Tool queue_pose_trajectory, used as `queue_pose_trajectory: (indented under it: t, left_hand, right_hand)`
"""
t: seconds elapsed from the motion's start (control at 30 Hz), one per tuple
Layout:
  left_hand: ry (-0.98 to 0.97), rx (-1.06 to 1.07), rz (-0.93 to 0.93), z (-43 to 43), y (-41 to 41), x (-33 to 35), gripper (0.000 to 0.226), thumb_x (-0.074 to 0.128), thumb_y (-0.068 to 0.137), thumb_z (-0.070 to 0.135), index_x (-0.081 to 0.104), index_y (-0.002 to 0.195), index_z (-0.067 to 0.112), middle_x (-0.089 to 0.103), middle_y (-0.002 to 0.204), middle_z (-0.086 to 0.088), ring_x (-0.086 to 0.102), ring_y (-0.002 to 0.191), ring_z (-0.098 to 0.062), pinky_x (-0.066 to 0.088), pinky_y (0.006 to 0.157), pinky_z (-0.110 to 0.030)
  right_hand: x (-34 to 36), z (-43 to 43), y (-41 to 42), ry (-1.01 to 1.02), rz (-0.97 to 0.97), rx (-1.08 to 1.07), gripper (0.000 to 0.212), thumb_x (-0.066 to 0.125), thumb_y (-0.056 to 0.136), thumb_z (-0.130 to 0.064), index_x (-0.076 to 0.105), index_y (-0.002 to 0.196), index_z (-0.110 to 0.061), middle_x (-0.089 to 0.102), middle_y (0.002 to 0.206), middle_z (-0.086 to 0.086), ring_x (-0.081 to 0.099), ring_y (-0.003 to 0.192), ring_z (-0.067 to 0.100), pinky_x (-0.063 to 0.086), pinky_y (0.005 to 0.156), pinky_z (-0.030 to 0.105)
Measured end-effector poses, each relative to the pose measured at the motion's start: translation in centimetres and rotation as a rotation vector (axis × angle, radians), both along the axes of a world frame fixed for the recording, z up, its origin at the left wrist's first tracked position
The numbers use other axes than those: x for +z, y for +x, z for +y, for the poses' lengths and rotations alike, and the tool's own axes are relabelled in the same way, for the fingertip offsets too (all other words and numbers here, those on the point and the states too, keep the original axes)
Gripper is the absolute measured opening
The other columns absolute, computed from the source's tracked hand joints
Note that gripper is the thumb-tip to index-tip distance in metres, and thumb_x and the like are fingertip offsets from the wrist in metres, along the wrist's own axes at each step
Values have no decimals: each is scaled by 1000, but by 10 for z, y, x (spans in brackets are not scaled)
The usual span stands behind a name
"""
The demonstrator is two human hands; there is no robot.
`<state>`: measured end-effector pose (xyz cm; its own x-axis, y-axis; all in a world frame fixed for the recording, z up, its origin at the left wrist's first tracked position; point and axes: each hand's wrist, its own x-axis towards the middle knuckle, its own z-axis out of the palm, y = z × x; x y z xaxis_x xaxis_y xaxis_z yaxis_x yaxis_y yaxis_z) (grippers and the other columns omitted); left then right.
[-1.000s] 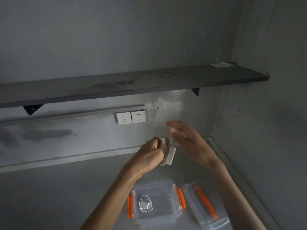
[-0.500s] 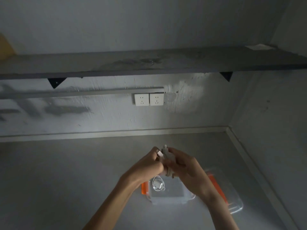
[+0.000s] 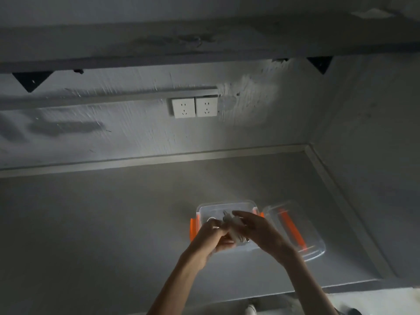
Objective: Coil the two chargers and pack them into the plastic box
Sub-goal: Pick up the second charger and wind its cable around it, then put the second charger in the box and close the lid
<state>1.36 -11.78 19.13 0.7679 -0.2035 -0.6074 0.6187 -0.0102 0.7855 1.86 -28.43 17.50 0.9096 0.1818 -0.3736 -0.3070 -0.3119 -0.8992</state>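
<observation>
Now I am lowering both hands, left hand (image 3: 210, 235) and right hand (image 3: 256, 230) pinched shut around the coiled charger (image 3: 234, 233), over the plastic box (image 3: 227, 206), where the first charger (image 3: 211, 219) is already lying, beside its lid (image 3: 295, 230).

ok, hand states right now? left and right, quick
Left hand: closed on the charger, above the box.
Right hand: also holding the charger, fingers curled over it.

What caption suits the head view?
Both hands hold a coiled white charger above the open plastic box.
</observation>
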Motion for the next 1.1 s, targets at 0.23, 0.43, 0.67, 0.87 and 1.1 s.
queue_pose_trajectory:
  t: [0.23,0.43,0.67,0.87,1.1]
  left_hand:
    - [-265,431,302,-43,33,-54,13,48,96,-4,56,103,-9,67,93,-23,66,91,-32,55,81,-40]
    - [-304,722,491,-69,54,-97,21,40,91,-11,55,105,-5,64,97,-26,63,87,-34,55,73,-45]
    - [-183,786,571,-88,65,-135,24,33,91,-13,51,106,-6,59,103,-27,57,98,-37,45,94,-47]
    - [-228,832,621,-92,79,-160,17,36,95,-9,53,99,-9,57,114,-26,49,128,-36,45,103,-44]
    - [-246,840,601,-89,87,-169,24,37,95,-4,51,114,-4,58,103,-24,59,96,-34,51,82,-46]
  right_hand:
    - [-37,-23,41,-251,-171,102,38,58,94,-11,59,130,-21,59,122,-9,51,118,4,30,89,-5]
    - [-87,-46,50,-494,-263,-270,36,59,87,-2,63,122,-11,63,124,11,59,114,28,45,98,32]
    - [-111,-44,30,-530,-189,-184,63,63,83,-1,43,141,-15,64,128,10,57,113,33,46,94,40]
    - [-112,-46,29,-548,-157,-175,68,58,86,-3,33,143,-30,63,127,2,51,120,22,52,87,35]
    - [-117,-49,28,-566,-186,-148,67,58,87,-5,31,144,-29,61,133,-2,49,123,21,51,95,36]
